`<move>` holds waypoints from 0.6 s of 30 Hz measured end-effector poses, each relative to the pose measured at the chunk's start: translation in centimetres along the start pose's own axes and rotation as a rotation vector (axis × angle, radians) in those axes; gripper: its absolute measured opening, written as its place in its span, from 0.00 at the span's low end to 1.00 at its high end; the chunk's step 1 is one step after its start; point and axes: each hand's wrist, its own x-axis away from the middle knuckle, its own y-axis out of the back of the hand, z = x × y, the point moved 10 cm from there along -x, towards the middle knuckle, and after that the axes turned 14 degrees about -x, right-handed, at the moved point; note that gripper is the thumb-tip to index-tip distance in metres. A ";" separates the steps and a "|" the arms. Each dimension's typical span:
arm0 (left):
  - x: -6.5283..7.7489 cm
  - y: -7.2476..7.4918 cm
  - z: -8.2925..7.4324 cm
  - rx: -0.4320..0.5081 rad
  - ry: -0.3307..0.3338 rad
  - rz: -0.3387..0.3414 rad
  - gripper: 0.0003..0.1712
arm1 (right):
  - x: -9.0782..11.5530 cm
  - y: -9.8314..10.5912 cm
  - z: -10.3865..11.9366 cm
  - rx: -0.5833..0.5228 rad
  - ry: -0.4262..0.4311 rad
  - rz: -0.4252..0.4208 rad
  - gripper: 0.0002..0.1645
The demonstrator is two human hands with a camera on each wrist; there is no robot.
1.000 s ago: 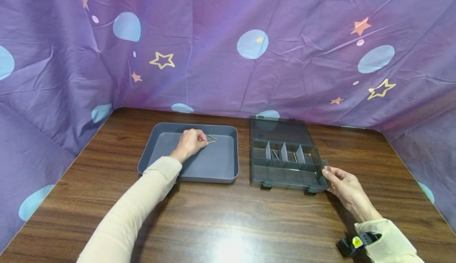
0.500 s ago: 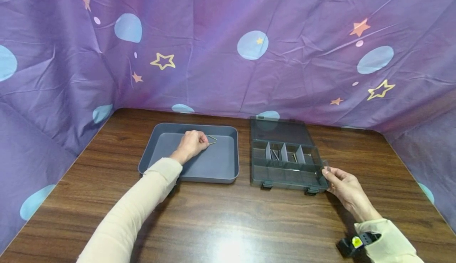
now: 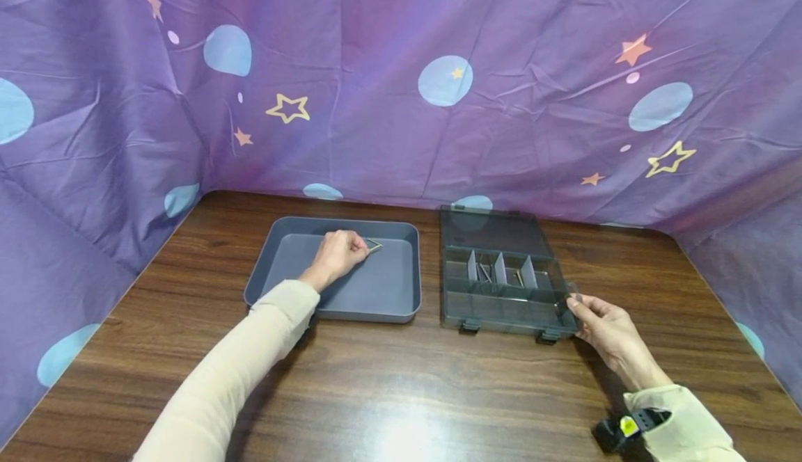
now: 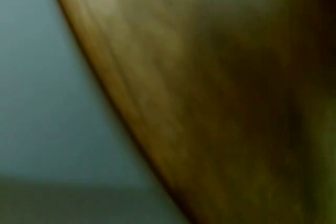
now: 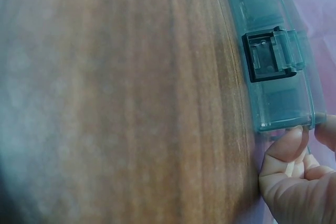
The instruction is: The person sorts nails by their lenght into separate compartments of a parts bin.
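Note:
In the head view my left hand (image 3: 339, 252) is over the grey tray (image 3: 382, 295), its thumb and fingertips pinching one end of a thin brass-coloured rod (image 3: 374, 248). Just behind it lies a second thin brass-coloured rod (image 3: 374, 242); their far ends appear to meet. Whether these are screws or nails is too small to tell. My right hand (image 3: 610, 333) grips the right side of a dark translucent compartment box (image 3: 495, 312), thumb at its rim. The right wrist view shows that thumb (image 5: 289, 148) at the box's corner below a latch (image 5: 270, 56). Blur fills the left wrist view.
The box's lid (image 3: 491, 229) lies open toward the back. Upright dividers (image 3: 499, 267) split its middle row; thin metal pieces (image 3: 484, 272) lie in one slot and a brass-coloured piece (image 3: 519, 278) in another. A purple curtain (image 3: 376, 135) stands behind the wooden table (image 3: 351, 392).
The rod in my left fingers has swung slightly, its far end turning toward the second rod. My left hand has barely shifted. My right hand stays on the box.

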 end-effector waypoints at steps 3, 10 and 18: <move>0.1 0.2 0.0 0.032 0.014 -0.009 0.05 | 0.0 0.0 0.0 0.004 0.002 0.000 0.12; 0.3 -0.4 -0.1 0.216 0.071 0.004 0.05 | 0.0 0.0 0.0 -0.005 0.003 0.002 0.12; 0.3 -1.1 -1.5 0.514 0.141 0.037 0.06 | 0.0 -0.1 0.0 -0.011 0.006 0.009 0.12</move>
